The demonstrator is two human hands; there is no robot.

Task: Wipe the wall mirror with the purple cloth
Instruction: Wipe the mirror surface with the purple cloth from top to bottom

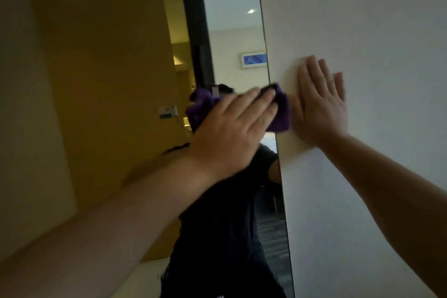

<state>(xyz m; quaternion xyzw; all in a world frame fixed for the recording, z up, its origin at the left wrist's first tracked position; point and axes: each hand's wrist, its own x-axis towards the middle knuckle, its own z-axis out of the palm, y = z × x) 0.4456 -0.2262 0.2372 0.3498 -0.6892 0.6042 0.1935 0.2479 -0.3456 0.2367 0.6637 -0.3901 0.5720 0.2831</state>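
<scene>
Head view showed the left hand (232,123) pressing the purple cloth (281,113) flat-fingered against the wall mirror (232,31), the right hand (319,101) spread on the wall (362,19); firm, overlapping strokes reaching the mirror's edge would have served best.

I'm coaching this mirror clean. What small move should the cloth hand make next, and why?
Probably sweep the left hand back leftward across the mirror. The purple cloth it presses already sits at the glass's right edge, beside the right hand flat on the wall.
</scene>
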